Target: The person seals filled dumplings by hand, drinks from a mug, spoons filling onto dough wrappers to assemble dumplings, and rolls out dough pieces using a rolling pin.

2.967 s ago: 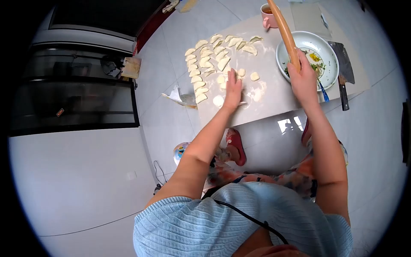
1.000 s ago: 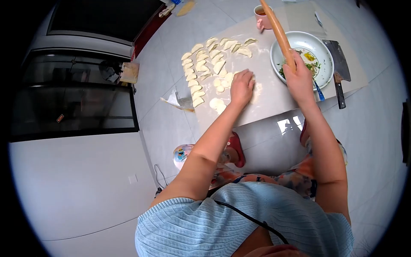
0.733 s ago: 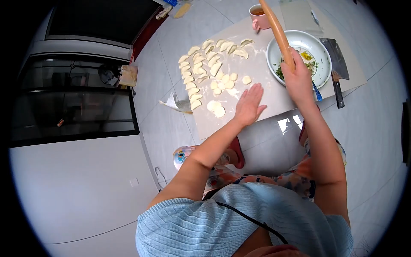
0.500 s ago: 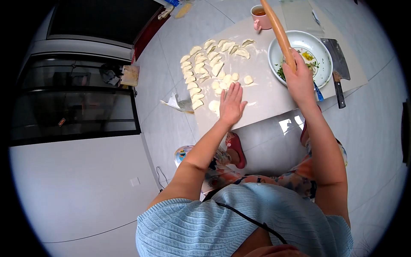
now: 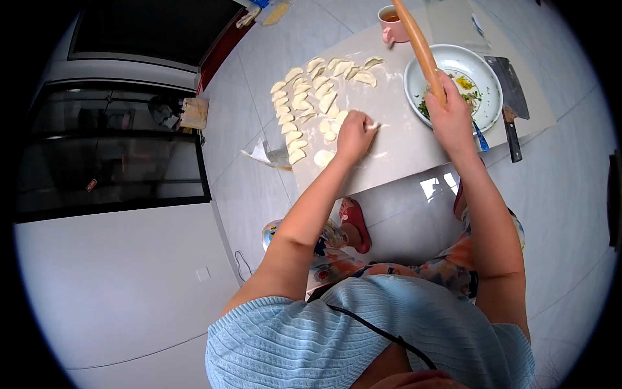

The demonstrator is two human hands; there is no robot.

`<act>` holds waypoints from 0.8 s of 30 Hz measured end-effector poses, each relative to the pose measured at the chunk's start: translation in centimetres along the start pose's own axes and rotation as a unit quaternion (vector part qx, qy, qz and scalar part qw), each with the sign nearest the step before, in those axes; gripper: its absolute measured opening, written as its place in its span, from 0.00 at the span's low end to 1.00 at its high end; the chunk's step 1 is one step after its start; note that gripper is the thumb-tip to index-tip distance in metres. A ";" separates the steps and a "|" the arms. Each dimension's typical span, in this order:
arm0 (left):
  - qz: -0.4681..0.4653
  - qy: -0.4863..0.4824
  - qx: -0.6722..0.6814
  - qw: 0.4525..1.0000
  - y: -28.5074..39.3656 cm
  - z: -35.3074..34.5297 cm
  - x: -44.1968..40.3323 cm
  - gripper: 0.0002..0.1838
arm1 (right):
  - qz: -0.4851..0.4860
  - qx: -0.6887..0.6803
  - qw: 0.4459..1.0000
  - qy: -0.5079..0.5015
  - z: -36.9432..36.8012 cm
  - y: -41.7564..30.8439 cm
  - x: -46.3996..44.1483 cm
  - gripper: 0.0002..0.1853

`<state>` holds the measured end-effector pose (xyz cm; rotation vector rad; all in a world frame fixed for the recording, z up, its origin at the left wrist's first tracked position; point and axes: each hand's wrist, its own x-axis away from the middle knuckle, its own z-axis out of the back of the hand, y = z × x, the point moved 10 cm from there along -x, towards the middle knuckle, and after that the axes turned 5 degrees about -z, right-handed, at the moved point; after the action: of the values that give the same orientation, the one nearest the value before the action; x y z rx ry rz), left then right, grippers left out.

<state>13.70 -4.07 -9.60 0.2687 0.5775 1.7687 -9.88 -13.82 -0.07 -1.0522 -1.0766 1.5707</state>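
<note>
My left hand (image 5: 356,135) is closed low over the floured board (image 5: 408,155), its fingers curled around something I cannot make out. Small flattened dough pieces (image 5: 326,128) lie just left of it, and thin dough rounds (image 5: 322,158) are near its wrist. Rows of folded dumplings (image 5: 300,102) cover the board's left part. My right hand (image 5: 451,117) is wrapped round the lower end of a wooden rolling pin (image 5: 421,52), held raised beside a white bowl (image 5: 490,87) with bits of greens and a blue-handled spoon (image 5: 480,137).
A cleaver (image 5: 510,107) lies on the right of the bowl, its handle towards me. The pink mug (image 5: 395,31) of brown liquid stands at the board's far side. Below the near edge is a foot in a red slipper (image 5: 354,223). A dark glass-fronted cabinet (image 5: 110,155) is at left.
My left hand swept left across the board with its fingers spread, then moved slightly up and curled closed. My right hand has kept its grip on the rolling pin.
</note>
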 end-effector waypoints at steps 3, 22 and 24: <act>0.011 -0.026 -0.006 1.000 1.1 0.4 4.7 0.11 | -0.008 0.005 1.000 -0.005 0.4 -0.5 0.2 0.27; -0.057 0.003 -0.189 0.980 3.9 -5.3 0.7 0.40 | 0.011 -0.010 1.000 0.017 0.1 -0.5 0.0 0.27; -0.046 0.021 -0.172 0.984 3.7 -5.2 0.1 0.39 | -0.006 -0.040 0.999 -0.001 -0.3 -0.7 -0.3 0.27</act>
<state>8.16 -5.91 -12.10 -0.0345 0.2996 1.7528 -9.41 -13.95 0.53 -1.0956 -1.1527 1.5306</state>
